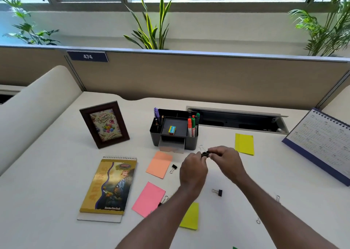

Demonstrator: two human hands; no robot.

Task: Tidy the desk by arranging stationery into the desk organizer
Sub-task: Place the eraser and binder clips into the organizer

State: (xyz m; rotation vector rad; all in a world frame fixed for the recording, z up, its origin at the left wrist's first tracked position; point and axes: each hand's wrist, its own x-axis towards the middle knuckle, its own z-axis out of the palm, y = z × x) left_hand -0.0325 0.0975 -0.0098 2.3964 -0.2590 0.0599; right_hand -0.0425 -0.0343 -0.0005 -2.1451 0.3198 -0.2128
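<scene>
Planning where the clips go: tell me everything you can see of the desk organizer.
The desk organizer is dark grey, plastic by its look, and stands upright on the white desk. At its left stand purple pens and a pencil; at its right, markers with red and green caps. Its shallow middle tray holds a blue and yellow box. A clear drawer at its front foot is pulled out. The left hand and right hand hold a clip just in front, not touching it.
</scene>
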